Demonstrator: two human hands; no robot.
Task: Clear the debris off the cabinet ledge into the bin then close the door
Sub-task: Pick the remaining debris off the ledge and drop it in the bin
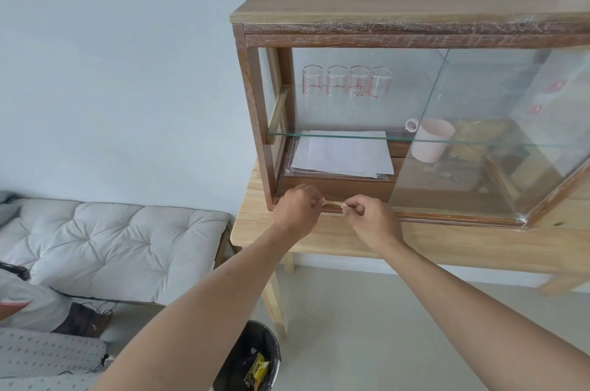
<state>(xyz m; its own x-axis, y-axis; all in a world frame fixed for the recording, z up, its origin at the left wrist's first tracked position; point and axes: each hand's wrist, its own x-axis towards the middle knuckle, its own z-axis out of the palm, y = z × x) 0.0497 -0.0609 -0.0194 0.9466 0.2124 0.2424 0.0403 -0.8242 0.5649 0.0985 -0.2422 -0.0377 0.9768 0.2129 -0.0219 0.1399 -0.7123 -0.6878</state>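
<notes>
Two bare forearms reach up from the bottom of the view to a wooden cabinet [399, 12] with glass walls, which stands on a pale wooden table [440, 240]. Both hands meet at the cabinet's front ledge [333, 206], a narrow wooden strip along its bottom edge.

The left hand [298, 213] has its fingers curled in, with thumb and fingertips pressed together on a small pale scrap of debris [323, 199] just above the ledge. The right hand [372, 220] is curled the same way, pinching a second small pale bit [345, 206] that sits right at the ledge. The two scraps lie close together, between the two hands; what they are made of is too small to tell.

The glass door [498, 135] is slid to the right, leaving the left half of the cabinet open. Inside, sheets of white paper [343, 153] lie on the cabinet floor, clear measuring glasses [346, 82] stand at the back, and a pale pink mug [431, 140] shows behind the door.

On the floor below the left forearm stands a dark round bin [271, 342] with a yellow wrapper [258, 370] inside. A grey tufted cushion [111, 240] lies to the left.
</notes>
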